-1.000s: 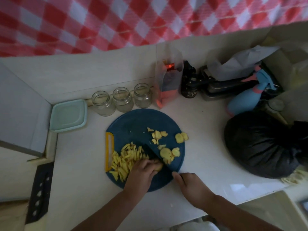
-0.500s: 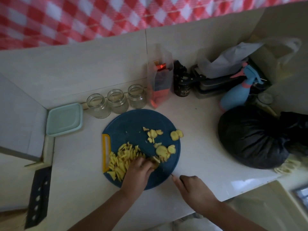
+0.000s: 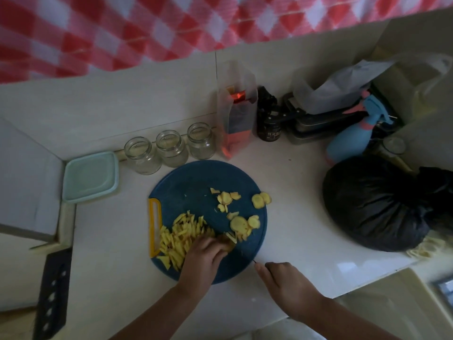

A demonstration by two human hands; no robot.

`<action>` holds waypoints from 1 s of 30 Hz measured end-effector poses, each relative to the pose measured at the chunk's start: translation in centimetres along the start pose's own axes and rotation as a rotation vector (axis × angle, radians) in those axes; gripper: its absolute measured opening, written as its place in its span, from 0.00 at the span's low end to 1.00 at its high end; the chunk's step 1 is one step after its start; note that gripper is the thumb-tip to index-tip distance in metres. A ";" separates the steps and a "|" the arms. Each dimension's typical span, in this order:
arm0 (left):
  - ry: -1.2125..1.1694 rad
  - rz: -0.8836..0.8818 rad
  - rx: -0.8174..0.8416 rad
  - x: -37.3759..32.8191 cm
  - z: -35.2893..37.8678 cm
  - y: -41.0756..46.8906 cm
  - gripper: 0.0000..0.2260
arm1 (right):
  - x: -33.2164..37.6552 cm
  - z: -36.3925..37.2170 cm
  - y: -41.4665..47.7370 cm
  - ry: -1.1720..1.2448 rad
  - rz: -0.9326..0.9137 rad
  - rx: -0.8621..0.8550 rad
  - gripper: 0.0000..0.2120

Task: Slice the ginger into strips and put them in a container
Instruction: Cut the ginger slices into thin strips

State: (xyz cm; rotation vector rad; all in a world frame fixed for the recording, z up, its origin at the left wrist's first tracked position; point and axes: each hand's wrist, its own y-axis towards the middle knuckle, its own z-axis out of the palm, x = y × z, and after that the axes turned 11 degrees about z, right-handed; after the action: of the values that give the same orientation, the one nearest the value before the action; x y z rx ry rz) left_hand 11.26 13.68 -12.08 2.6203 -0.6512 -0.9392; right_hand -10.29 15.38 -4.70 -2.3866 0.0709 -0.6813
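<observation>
white counter (image 3: 289, 182), cutting board (image 3: 196, 182), jars (image 3: 170, 148)

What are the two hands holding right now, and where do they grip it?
The left hand presses a ginger piece onto the blue board with its fingertips. The right hand is closed on a knife handle, which it hides.

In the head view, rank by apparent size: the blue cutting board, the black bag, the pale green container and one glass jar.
1. and 2. black bag and blue cutting board: too alike to rank, and hands cover part of the board.
3. pale green container
4. glass jar
</observation>
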 end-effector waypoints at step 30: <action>0.017 0.017 0.078 0.4 -0.5 -0.1 0.06 | 1.2 0.5 0.0 0.172 0.047 -0.019 0.27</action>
State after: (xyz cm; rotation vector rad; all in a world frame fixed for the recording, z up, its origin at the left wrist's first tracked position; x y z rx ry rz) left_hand 11.86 13.60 -11.96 2.6831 -0.7190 -0.9030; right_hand -8.99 15.40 -4.54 -2.3317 0.2063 -0.8653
